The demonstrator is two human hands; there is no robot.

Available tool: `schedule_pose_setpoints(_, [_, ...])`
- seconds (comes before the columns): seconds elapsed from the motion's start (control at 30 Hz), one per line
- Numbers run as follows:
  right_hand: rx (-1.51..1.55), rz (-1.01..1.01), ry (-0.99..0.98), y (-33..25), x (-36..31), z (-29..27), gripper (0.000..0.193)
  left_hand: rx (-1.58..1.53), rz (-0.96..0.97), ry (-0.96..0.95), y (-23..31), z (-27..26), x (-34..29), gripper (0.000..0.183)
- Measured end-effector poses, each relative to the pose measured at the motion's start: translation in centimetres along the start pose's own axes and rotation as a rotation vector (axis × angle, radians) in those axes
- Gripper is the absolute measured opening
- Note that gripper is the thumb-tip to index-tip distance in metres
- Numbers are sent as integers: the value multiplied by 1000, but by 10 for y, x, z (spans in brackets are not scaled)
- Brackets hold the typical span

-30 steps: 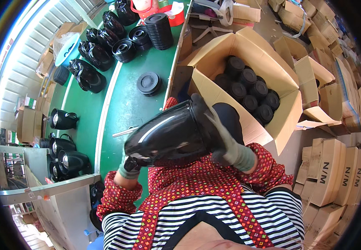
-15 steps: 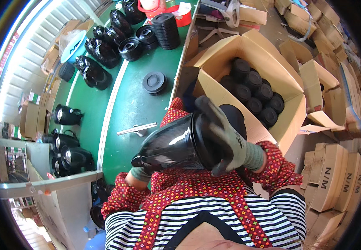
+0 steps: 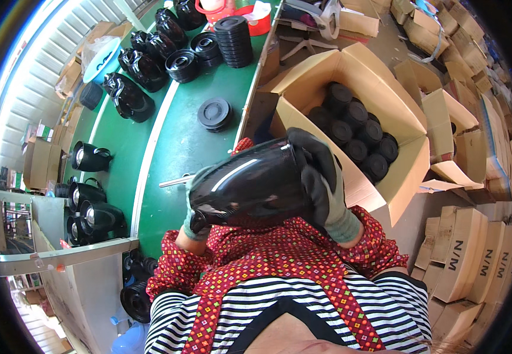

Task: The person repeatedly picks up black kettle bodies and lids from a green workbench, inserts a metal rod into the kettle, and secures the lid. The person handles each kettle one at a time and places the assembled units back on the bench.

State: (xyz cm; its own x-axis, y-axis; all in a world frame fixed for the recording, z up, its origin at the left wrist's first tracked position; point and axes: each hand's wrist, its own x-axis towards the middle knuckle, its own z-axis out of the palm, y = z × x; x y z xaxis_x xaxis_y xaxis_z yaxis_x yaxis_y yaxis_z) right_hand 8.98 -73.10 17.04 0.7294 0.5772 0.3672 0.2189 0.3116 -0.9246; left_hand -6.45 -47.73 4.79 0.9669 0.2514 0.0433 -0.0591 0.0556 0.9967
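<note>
A glossy black jug body (image 3: 247, 183) lies tilted sideways in front of my chest, its spout end to the left and its wide end to the right. My gloved left hand (image 3: 192, 203) is closed on the spout end, mostly hidden behind the jug. Over the wide end, my right hand (image 3: 321, 180) in a grey-green glove with dark palm is wrapped with bent fingers, so the rim there is covered. Behind the jug, a thin metal rod-like tool (image 3: 175, 182) rests on the green table (image 3: 170, 147). Beyond it sits a short stack of round black discs (image 3: 214, 113).
Several black jugs (image 3: 129, 97) stand on the table's far left, beside a tall stack of black discs (image 3: 233, 41). An open carton (image 3: 406, 171) with black cylindrical parts (image 3: 356, 113) is at my right. More jugs (image 3: 102, 216) lie near a metal frame (image 3: 67, 258).
My right hand has gone from spread fingers across the jug's wide end to a wrapped grip around it. The jug has turned slightly, and the view has shifted a little.
</note>
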Motion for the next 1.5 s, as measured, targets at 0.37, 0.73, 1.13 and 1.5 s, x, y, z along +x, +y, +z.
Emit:
schedule_pose_setpoints(0.37, [-23, 251, -448, 29, 69, -69, 33, 265, -65, -180, 4, 65, -42, 68])
schedule_pose_setpoints(0.73, [-572, -65, -990, 120, 85, -8, 36, 1623, -117, 1, 7, -140, -41, 104])
schedule_pose_setpoints(1.13, [-626, -345, -538, 44, 119, 3, 43, 910, 25, 104, 143, -23, 21, 44])
schedule_pose_setpoints(1.5, [108, 37, -387, 179, 94, -25, 30, 624, 410, -585, 177, 41, 117, 69])
